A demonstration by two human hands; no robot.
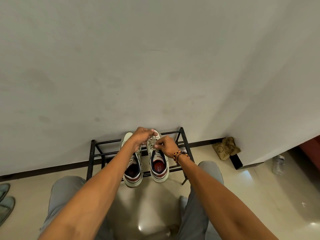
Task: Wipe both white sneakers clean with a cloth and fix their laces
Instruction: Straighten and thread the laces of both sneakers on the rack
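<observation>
A: Where are the sneakers?

B: Both sit side by side on top of a black metal shoe rack (183, 135) against the wall (155, 58), toes to the wall, heels toward the person. Left sneaker (132, 172) is partly hidden under the left forearm. Right sneaker (158, 168) shows its red insole & open collar.

A: And the hands?

B: Both are over the right sneaker's lacing. Left hand (141, 137) has fingers curled, thumb & fingertips pinching a strand of the lace (153, 142) near the toe end. Right hand (167, 146) is also curled, pinching the lace a bit nearer the tongue. The 2 hands are close, nearly touching, w/ lace between them.

A: Is the lace tied?

B: Can't tell, it's too small & half covered by fingers.

A: Any cloth in view?

B: A crumpled tan cloth-like bundle (226, 148) lies on the floor (242, 196) in the corner, right of the rack, well apart from the hands. Can't say what it is exactly.

A: Anything else?

B: Right wrist wears a beaded bracelet (180, 155), red/yellow/black. Person's grey-trousered knees (65, 187) flank the rack. Greenish slippers (6, 200) at far left edge. A clear plastic bottle (278, 164) lies on the floor at right, blurred.
</observation>
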